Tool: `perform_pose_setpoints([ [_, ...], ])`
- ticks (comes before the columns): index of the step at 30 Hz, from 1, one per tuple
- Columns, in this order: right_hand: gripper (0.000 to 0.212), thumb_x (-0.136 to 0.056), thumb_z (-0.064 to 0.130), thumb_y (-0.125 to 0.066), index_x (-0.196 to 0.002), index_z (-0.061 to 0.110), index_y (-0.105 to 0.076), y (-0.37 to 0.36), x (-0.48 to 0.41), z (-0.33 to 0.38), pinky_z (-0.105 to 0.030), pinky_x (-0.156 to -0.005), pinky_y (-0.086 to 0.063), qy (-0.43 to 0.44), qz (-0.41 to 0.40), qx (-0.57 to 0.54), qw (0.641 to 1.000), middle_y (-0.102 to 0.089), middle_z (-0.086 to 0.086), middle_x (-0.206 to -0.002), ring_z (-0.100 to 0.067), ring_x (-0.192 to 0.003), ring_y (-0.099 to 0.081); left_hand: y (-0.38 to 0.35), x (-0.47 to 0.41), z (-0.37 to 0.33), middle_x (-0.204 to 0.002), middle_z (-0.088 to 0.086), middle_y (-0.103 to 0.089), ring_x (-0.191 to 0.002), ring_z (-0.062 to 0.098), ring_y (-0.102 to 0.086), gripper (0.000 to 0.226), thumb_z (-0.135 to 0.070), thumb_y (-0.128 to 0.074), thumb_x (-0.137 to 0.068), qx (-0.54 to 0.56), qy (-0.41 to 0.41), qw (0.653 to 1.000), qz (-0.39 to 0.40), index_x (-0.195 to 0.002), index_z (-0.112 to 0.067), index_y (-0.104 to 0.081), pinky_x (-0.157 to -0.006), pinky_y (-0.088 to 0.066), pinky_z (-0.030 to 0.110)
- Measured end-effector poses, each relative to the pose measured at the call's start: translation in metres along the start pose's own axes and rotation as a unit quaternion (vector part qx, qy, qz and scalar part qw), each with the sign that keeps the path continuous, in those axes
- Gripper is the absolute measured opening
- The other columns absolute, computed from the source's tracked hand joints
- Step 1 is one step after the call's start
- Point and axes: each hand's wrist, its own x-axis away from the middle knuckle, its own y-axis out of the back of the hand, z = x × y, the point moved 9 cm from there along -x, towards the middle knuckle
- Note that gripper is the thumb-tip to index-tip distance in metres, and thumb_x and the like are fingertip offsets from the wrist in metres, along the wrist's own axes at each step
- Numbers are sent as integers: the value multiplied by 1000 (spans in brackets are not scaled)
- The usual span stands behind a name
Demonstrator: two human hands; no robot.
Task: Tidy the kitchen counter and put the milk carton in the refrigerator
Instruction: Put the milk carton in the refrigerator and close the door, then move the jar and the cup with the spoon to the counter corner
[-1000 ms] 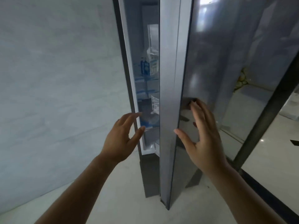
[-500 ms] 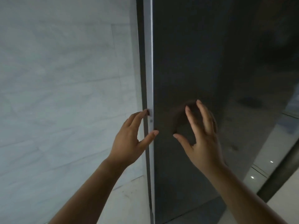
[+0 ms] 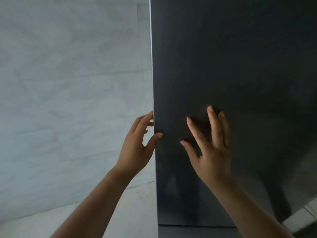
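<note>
The dark grey refrigerator door [image 3: 223, 66] fills the right half of the view and stands closed, its left edge running straight down the middle. My right hand [image 3: 211, 152] rests flat on the door's front with fingers spread. My left hand [image 3: 137, 145] is at the door's left edge, fingers behind the edge and thumb on the front face. Both hands hold nothing. The milk carton is hidden from view.
A pale marble-patterned wall [image 3: 68, 91] stands directly left of the refrigerator. A light floor [image 3: 120, 212] shows below it. A lower dark panel [image 3: 197, 231] sits beneath the door. A bright strip of floor [image 3: 305, 213] shows at the bottom right.
The refrigerator door has swung shut; the shelves and carton seen a second ago are now hidden. Both hands followed the door, my right hand flattening against it.
</note>
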Motion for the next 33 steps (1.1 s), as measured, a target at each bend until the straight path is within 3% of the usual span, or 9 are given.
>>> perform_pose_setpoints([
  [3,48,-87,37,-62,-132,27,-46,0,0,-2,-43,-113,-25,11,-6,-29,999,-24,-9,-148,-29,-141,-16,1,4,0,-123,-16,-46,-102,-8,-50,46,-41,-46,-84,-10,18,999,-28,-128,-46,-30,-86,-41,4],
  [6,51,-86,38,-63,-132,27,-44,0,1,-5,-41,-114,-23,30,-8,-54,998,-26,-8,-147,-30,-139,-18,2,9,1,-118,-14,-53,-104,5,-54,42,-41,-47,-87,-18,42,997,-65,-128,-35,-42,-88,-46,17],
  [11,50,-85,39,-64,-129,19,-50,5,8,-4,-37,-115,-21,55,10,-149,987,-32,-10,-144,-31,-139,-23,4,36,5,-109,-23,-57,-103,1,-56,36,-45,-53,-85,-22,107,986,-123,-119,-33,-54,-88,-48,23],
  [15,45,-91,39,-52,-125,10,-55,-1,41,-2,-37,-111,-30,48,101,-269,957,-42,-15,-142,-28,-135,-34,-5,91,15,-113,-17,-60,-105,0,-56,38,-51,-45,-84,-24,183,973,-141,-117,-36,-55,-89,-48,26],
  [20,50,-94,45,-38,-126,10,-54,-29,116,7,-20,-99,-41,-31,296,-393,870,-56,-4,-130,-9,-122,-48,-25,202,34,-111,-20,-62,-105,1,-58,36,-52,-47,-82,-27,329,931,-156,-115,-39,-56,-91,-47,27],
  [22,51,-92,51,-37,-126,17,-52,-42,155,19,-15,-97,-39,-67,395,-418,815,-55,4,-128,1,-119,-46,-30,255,37,-108,-19,-64,-103,0,-59,37,-53,-47,-80,-15,396,902,-169,-112,-39,-58,-92,-48,30],
  [24,51,-89,55,-37,-125,22,-52,-49,195,36,-18,-98,-40,-88,488,-431,754,-55,11,-128,3,-119,-46,-33,307,33,-106,-19,-66,-101,-3,-60,37,-55,-47,-80,0,455,871,-184,-111,-39,-59,-93,-49,32],
  [28,49,-86,57,-36,-120,26,-53,-45,256,75,-13,-95,-38,-38,612,-433,661,-51,22,-120,6,-116,-45,-31,392,16,-103,-19,-68,-100,-5,-61,36,-58,-45,-79,15,539,814,-216,-108,-42,-59,-91,-49,31],
  [33,46,-86,55,-36,-113,24,-58,-36,290,148,-7,-93,-35,56,672,-434,598,-54,19,-115,7,-112,-46,2,469,3,-101,-20,-67,-99,-5,-61,33,-61,-42,-78,9,605,750,-267,-102,-46,-58,-89,-51,32],
])
